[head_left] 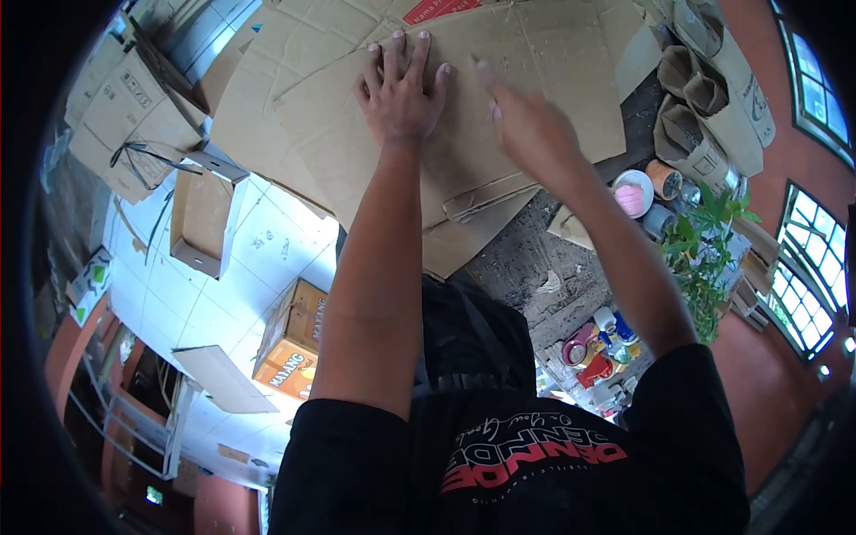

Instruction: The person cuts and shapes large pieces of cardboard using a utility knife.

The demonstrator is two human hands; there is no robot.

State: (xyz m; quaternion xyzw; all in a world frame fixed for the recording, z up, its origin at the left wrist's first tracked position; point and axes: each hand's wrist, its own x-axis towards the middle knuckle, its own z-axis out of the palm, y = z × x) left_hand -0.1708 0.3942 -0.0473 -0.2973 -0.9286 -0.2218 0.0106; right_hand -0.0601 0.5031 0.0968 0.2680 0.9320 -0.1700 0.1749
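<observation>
My left hand [399,94] lies flat on a large sheet of brown cardboard [553,107], fingers spread. To its right, my right hand [533,134] is over the same sheet, blurred by motion. Its fingers are curled and the index finger points toward the far edge. A small thin tip shows by that finger, but what the hand holds is too small and smeared to name. Beneath the sheet lies more cardboard [250,116]. A narrow folded cardboard strip [490,198] lies at the sheet's near edge.
Rolled cardboard pieces [691,134] stand at the right, near a cup with something pink [629,198] and a leafy plant [704,259]. An open shallow box [203,214] and an orange carton [290,343] are at the left, over white floor tiles [276,236].
</observation>
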